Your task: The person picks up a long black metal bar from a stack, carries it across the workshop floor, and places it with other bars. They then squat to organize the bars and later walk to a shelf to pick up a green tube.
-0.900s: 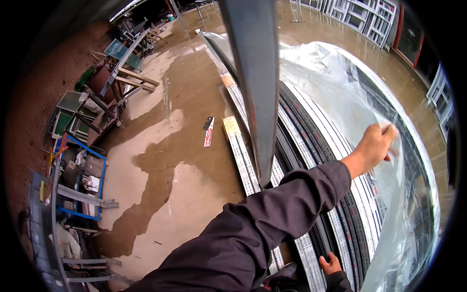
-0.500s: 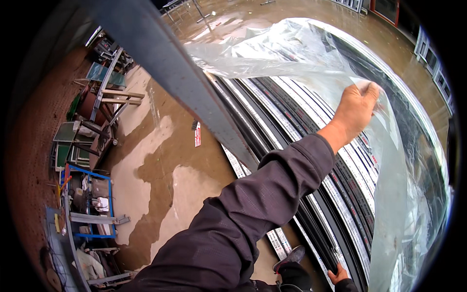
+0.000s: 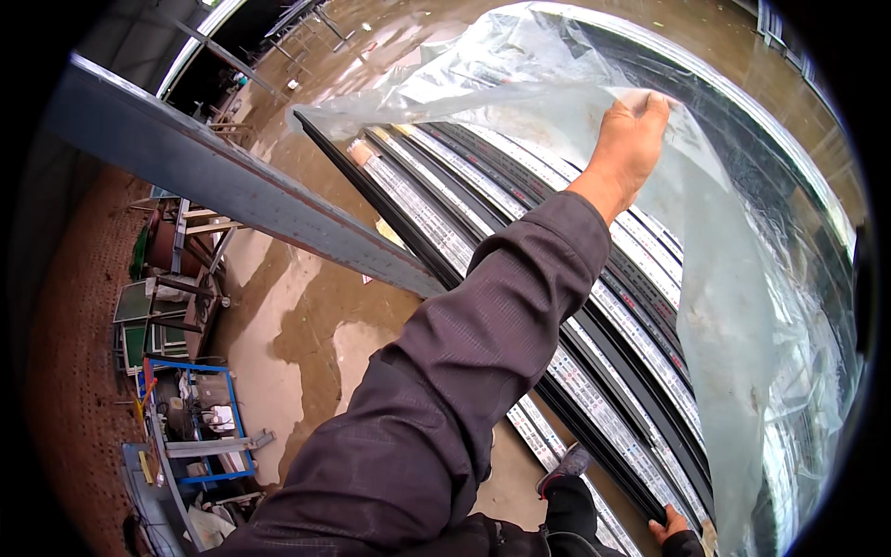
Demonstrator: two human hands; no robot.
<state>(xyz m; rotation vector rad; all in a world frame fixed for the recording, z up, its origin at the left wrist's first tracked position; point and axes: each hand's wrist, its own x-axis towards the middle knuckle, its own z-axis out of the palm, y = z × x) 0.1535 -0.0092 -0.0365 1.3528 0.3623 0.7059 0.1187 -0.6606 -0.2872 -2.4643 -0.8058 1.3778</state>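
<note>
My left hand (image 3: 626, 148) is raised over the stack, its fingers closed on the edge of a clear plastic sheet (image 3: 724, 269), which it holds up off long metal profiles (image 3: 594, 371). These are black and silver, many with printed film along them. My right hand (image 3: 670, 527), low at the right, has its fingers round the near end of a black profile (image 3: 348, 167). That profile lies along the stack's left side, and its far tip shows under the plastic. My left sleeve hides its middle part.
A grey steel beam (image 3: 232, 186) slants down close to the stack's left side. More profiles (image 3: 534, 432) lie low beside my shoe (image 3: 566, 464). A blue-framed cart (image 3: 200, 418) with tools stands at the left by a brick wall (image 3: 65, 371). The concrete floor has wet patches (image 3: 311, 343).
The black profile now lies out at the stack's left side, moved leftward with my right hand on it. My left hand keeps the plastic lifted. The whole view has shifted.
</note>
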